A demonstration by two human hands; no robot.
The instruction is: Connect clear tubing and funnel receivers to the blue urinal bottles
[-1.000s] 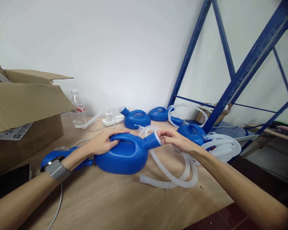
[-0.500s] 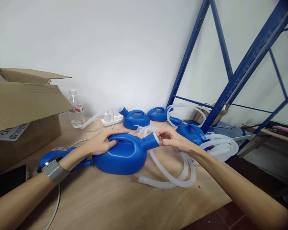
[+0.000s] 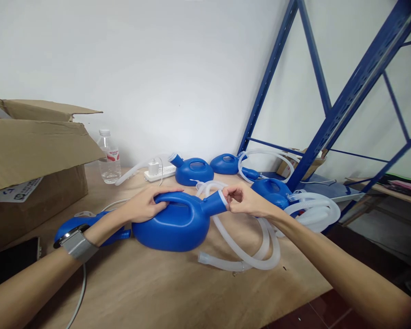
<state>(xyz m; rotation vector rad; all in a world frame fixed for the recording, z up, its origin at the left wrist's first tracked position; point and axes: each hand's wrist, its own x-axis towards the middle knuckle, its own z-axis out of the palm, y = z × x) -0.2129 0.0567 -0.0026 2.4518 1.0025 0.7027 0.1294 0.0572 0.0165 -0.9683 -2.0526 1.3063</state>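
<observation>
A blue plastic urinal bottle [image 3: 171, 233] with a loop handle lies in front of me, its angled neck pointing right. My left hand [image 3: 144, 203] is closed round the rear end of the handle, thumb on the near side. At the neck's mouth is a white ring or cap [image 3: 223, 200]. My right hand [image 3: 243, 198] pinches its rim with curled fingers; the fingertips are partly hidden there. A clear flexible hose [image 3: 239, 249] lies curled on the wooden table [image 3: 157, 292] just beyond and below the neck.
More blue bottles [image 3: 194, 172] with hoses stand at the back and right. At left are an open cardboard box [image 3: 37, 151], a water bottle [image 3: 110, 160], a phone [image 3: 13, 260] and another blue piece [image 3: 75, 224]. A power strip [image 3: 157, 172] lies by the wall; blue rack posts [image 3: 345, 96] rise right.
The fingers of my right hand have shifted slightly at the rim of the bottle's mouth. The bottle and my left hand stay in place.
</observation>
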